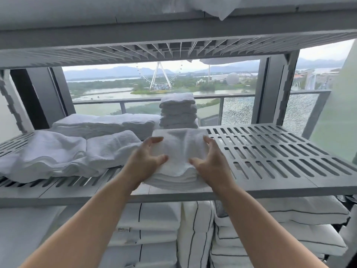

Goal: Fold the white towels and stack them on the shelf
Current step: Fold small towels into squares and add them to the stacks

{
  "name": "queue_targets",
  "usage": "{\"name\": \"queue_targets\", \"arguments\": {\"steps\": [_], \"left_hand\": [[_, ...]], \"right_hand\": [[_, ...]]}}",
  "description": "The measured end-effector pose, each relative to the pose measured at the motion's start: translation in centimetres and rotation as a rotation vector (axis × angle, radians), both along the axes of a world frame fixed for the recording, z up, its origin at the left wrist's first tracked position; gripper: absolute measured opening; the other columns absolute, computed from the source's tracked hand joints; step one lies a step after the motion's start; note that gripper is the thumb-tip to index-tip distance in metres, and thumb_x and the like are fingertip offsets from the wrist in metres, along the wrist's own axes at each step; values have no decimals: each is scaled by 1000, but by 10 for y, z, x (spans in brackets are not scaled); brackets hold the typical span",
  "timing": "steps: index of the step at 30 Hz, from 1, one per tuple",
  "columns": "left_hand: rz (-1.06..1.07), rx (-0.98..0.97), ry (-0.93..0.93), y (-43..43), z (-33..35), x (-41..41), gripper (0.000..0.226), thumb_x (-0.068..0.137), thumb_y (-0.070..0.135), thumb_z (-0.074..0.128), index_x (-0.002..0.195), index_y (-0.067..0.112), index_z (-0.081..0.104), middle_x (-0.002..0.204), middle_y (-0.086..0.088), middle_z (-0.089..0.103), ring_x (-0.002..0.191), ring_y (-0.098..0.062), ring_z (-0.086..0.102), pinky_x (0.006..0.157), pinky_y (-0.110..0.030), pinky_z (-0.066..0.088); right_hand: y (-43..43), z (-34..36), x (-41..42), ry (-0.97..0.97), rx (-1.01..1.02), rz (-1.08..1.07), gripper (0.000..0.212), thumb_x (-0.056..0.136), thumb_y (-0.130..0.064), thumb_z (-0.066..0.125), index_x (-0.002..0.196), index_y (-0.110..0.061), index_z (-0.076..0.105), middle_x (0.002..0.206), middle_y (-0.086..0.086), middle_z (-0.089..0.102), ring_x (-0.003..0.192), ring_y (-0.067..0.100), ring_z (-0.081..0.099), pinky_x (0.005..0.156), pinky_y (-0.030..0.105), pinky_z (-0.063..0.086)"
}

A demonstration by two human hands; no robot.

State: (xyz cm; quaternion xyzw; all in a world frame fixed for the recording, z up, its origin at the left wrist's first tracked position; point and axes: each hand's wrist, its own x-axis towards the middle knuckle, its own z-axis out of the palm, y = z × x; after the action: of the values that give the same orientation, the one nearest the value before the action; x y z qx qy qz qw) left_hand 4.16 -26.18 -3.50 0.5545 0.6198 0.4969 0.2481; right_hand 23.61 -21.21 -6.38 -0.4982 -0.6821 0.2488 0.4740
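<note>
- A stack of folded white terry towels [179,146] with soft, wavy layered edges sits at the front of a grey plastic shelf [270,151] with rows of oblong slots.
- The left hand [144,163] rests against the stack's left side. Its fingers are spread wide and bent, their tips and the thumb lying on the top towel's nubbly surface without pinching it.
- The right hand [211,164] mirrors it on the right side, with splayed, curved fingers and the thumb pointing inward on top.
- Just behind stands a taller, narrow pile of small folded white towels [178,111] with scalloped edges.
- To the left lie low, broad piles of plush white towels [58,151], and a flatter folded pile [100,124] lies behind them.
- On the level below are white padded bedding pieces with thin dark piping [193,229], packed close together.
- Through the shelving a glass-panelled balcony railing [222,97] and a white Ferris wheel [159,76] beside water are visible.
</note>
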Motion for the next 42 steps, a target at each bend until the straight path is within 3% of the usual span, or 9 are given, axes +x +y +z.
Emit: {"name": "queue_targets", "arguments": {"steps": [5,8,14,20,23,28,33,37,42], "left_hand": [[92,148,14,19,24,-52,49,80,25,77,124,42,61,113,9,66,97,-13,68,94,-39,56],[133,176,-91,35,30,-95,48,72,31,73,118,43,64,117,6,63,104,-19,67,96,-44,54],[107,177,-218,78,38,-179,48,69,31,71,116,42,67,120,-6,67,107,-25,68,97,-49,54],[65,134,-83,123,43,-236,62,74,22,65,135,29,59,135,-4,61,117,-17,60,104,-38,48],[74,154,2,147,44,-249,61,77,18,64,137,28,58,139,2,58,121,-9,53,108,-34,42],[74,121,112,188,59,-255,65,75,28,63,139,34,55,140,6,58,123,-16,55,110,-36,41],[92,153,204,232,69,-248,60,80,13,61,138,27,56,136,-3,61,120,-23,58,106,-35,44],[162,223,233,268,75,-250,43,83,16,65,124,28,64,127,-3,66,111,-25,62,100,-38,48],[166,107,229,299,47,-257,33,90,18,63,123,19,65,125,-7,66,116,-27,60,102,-34,46]], "right_hand": [[22,31,-58,54,133,8,80,78,-17,77,148,-25,37,143,-2,50,122,16,52,86,10,36],[41,38,-101,38,144,3,83,79,-19,77,151,-22,36,145,-1,50,126,19,51,92,19,34],[89,48,-185,39,155,8,82,79,-16,78,151,-17,38,148,3,50,134,20,46,103,21,30],[137,51,-244,1,137,-12,82,79,-18,79,149,-16,39,146,7,52,130,25,51,108,33,39],[161,55,-260,-23,160,-36,81,77,-18,80,148,-16,40,144,8,53,127,26,53,103,27,37],[203,70,-271,-60,188,-105,82,75,-16,81,147,-10,41,143,13,54,129,30,51,108,34,39],[239,84,-277,-147,171,-131,77,79,-15,76,146,-6,39,139,19,55,127,34,53,103,34,40],[261,99,-284,-223,208,-141,72,86,-14,69,148,-3,35,140,21,51,130,34,48,106,31,36],[277,91,-287,-387,127,-63,70,87,-14,52,153,-10,27,154,20,29,139,35,36,115,41,32]]}}
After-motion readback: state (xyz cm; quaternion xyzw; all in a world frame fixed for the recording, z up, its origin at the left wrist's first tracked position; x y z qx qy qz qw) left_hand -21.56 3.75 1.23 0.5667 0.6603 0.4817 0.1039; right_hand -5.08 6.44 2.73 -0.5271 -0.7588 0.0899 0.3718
